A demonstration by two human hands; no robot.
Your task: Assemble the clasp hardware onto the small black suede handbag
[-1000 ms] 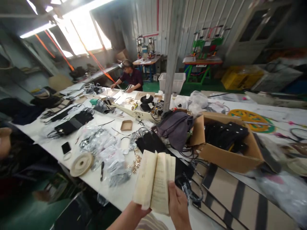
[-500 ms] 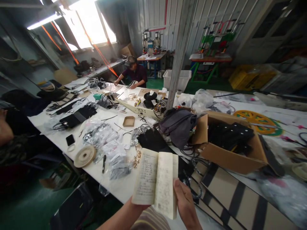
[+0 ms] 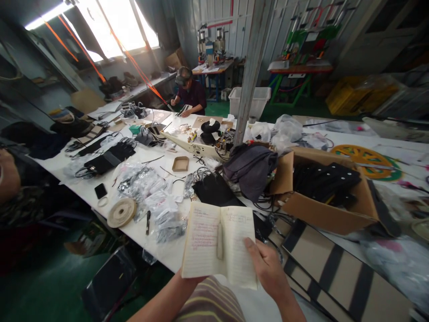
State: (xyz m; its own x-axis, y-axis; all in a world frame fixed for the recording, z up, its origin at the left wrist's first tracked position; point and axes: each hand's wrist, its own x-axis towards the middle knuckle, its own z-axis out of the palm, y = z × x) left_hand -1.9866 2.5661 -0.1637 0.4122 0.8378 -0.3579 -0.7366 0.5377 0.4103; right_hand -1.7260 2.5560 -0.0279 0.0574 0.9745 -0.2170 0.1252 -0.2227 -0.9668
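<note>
Head view: looking across a cluttered workshop, long white worktop [image 3: 100,197] strewn with bagged parts and black straps, cardboard box [image 3: 321,210] at 2 o'clock. Holding a notebook [image 3: 217,241] at 6 o'clock, above the near edge. Now lying fully open and flat, where pages were fanning a second ago; pale pen-like thing resting in the gutter. Right hand [image 3: 268,268] gripping the right page; left hand hidden beneath, grip unclear. Settling on one spread, seemingly.

Cream notebook [image 3: 204,243] with seemingly red writing; brown cardboard box [image 3: 330,214]; white table [image 3: 100,179].
</note>
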